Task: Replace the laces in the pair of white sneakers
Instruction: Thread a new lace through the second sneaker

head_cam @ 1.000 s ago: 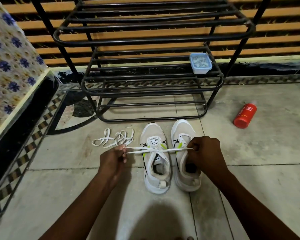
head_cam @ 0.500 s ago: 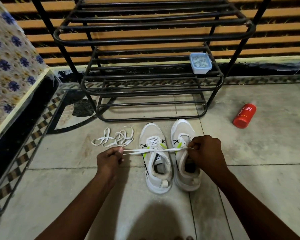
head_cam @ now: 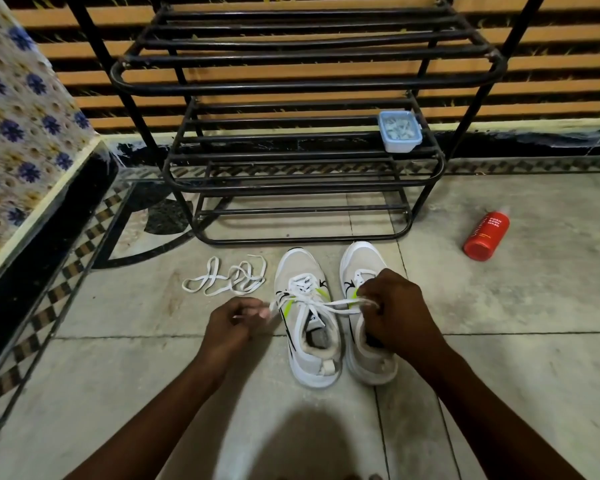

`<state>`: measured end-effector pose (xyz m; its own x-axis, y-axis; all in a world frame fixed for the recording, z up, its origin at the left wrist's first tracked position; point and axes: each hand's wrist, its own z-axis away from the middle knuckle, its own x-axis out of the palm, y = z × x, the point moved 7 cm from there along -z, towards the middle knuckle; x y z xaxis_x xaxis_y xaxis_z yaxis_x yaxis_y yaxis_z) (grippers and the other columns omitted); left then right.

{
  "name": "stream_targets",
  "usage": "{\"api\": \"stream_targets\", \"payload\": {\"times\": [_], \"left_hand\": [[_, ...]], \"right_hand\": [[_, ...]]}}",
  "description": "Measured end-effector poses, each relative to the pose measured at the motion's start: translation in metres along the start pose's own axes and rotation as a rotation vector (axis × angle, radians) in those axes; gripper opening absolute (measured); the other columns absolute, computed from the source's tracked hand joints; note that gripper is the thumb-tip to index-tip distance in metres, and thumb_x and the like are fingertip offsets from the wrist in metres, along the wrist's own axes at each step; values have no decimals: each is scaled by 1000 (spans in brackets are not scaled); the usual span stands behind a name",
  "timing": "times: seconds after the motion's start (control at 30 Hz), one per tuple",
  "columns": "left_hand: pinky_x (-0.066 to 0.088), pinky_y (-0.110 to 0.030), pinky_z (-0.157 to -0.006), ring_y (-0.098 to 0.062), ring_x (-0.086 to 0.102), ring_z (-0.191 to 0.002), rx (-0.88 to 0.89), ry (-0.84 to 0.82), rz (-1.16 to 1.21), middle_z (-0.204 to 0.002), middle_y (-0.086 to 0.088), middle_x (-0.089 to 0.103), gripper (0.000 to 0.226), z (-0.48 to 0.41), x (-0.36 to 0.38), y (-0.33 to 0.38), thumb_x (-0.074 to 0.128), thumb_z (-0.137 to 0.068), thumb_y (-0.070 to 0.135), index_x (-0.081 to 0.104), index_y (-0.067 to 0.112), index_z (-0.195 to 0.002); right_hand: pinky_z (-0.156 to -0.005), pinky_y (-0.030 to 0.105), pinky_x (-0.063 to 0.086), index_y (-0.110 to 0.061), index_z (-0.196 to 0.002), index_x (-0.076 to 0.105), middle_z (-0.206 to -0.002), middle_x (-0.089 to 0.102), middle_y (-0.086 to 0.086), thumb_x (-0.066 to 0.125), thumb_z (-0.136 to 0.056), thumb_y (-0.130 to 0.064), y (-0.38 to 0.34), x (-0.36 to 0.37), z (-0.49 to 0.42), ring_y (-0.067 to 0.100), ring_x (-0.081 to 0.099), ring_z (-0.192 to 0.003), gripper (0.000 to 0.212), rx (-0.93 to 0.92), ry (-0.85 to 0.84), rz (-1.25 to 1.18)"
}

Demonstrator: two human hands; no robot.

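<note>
**One sneaker nearly laced, the other yet to come**

The person is working on the left sneaker (head_cam: 303, 327), which is standing on the floor (head_cam: 499, 341) just beside the right sneaker (head_cam: 362, 258), toes toward the shoe rack (head_cam: 305, 81). A white lace (head_cam: 329, 303) is running through its eyelets. The left hand (head_cam: 234, 320) is pinching one end between curled fingers, and the right hand (head_cam: 392, 306) is gripping the other end above the right sneaker. Lacing here is probably nearing its finish, with the knot remaining. The right sneaker is sitting mostly under that hand (how far it is laced cannot be told). A loose lace (head_cam: 226, 280) is lying tangled near the left hand. A red bottle (head_cam: 486, 233) and a blue container (head_cam: 399, 131) on the rack are sitting well apart, obstructing nothing.
</note>
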<state>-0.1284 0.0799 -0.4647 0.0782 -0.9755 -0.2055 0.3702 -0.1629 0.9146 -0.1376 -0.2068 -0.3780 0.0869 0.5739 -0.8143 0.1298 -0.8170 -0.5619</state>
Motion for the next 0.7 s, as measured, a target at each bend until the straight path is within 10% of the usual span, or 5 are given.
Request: {"api": "stream_targets", "payload": {"times": [0.23,0.37,0.57,0.7], "left_hand": [[48,-6,-71,4,70,-84,168,-159,-242,-103,11,75,49,33,46,19,91,-75,21,69,29,-118],[50,-7,-75,4,69,-88,161,-165,-292,-108,7,74,48,27,47,25,88,-78,19,68,28,-120],[55,-24,-89,-4,70,-96,188,-217,-298,-108,12,75,38,24,44,27,86,-81,26,70,39,-113],[54,-28,-85,-10,69,-95,281,-102,-372,-106,4,74,25,10,21,26,75,-92,29,71,16,-113]], "right_hand": [[-93,35,45,-13,-116,70,-111,67,10,74,-82,-25,-33,39,1,29,62,-108,37,-228,-283,89],[-78,22,27,-19,-114,66,-114,61,4,66,-87,-31,-34,49,-2,21,57,-110,29,-204,-286,186],[-86,32,44,-21,-108,66,-109,61,1,64,-83,-48,-35,51,-8,21,59,-106,36,-199,-288,248],[-90,39,45,-26,-113,68,-107,65,-3,57,-80,-63,-46,43,-18,21,61,-104,51,-224,-196,312]]}}
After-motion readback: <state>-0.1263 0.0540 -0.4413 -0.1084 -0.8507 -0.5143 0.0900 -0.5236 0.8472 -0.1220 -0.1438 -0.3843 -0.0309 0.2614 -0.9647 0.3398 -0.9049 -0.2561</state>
